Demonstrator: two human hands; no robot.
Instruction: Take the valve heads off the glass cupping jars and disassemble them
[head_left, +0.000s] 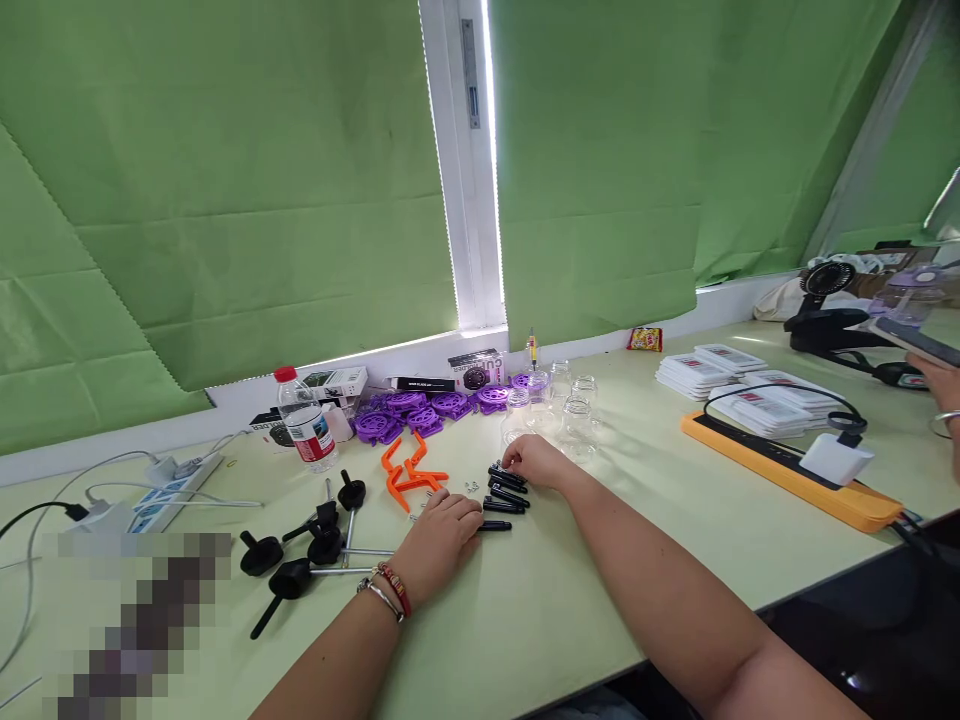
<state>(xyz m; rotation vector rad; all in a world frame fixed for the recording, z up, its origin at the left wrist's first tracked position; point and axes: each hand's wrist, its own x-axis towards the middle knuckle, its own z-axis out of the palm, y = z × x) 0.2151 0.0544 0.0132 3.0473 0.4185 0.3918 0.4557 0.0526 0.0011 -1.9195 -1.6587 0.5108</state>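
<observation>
Several black pen-like cylinders [508, 491] lie in a loose row on the table. At their far end is my right hand [534, 461], its fingers bent and pinched together; what is between the fingertips is hidden. My left hand [442, 532] lies palm down beside the row, fingers laid out over the near end of a black cylinder [496, 526]. Tiny silvery parts [472, 487] are scattered between the hands. Beyond the left hand are orange angled plastic pieces [412, 478]. Clear glass jars [577, 425] stand just past my right hand.
Purple plastic pieces [405, 402] are piled near the wall beside a red-capped bottle [306, 425]. Black knobs with metal rods [291, 578] lie left. An orange power strip [787, 470] and stacked white cards [772, 405] sit right. Another person's hand [946, 385] holds a phone.
</observation>
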